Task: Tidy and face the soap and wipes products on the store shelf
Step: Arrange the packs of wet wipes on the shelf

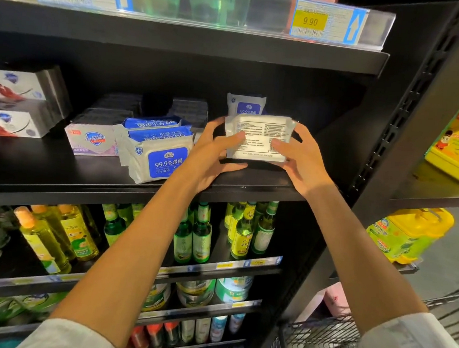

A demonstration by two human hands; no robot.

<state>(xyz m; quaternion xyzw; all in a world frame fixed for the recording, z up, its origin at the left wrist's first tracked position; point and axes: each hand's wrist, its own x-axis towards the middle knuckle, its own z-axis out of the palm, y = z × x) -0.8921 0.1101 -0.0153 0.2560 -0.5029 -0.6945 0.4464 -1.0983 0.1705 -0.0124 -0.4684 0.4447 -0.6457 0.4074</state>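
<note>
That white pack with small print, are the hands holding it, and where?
Yes. Both hands hold the white wipes pack by its short ends: the left hand grips its left end, the right hand its right, thumbs on the printed back.

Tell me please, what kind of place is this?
Most likely a shop aisle: yellow price tags on the shelf edge, rows of the same bottles below, and a wire trolley at the right.

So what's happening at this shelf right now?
A person is facing wipes on a store shelf. The left hand and right hand both grip one wipes pack, its printed back toward the camera. Another pack stands behind it; more wipes packs and a Safeguard soap box sit to the left.
</note>
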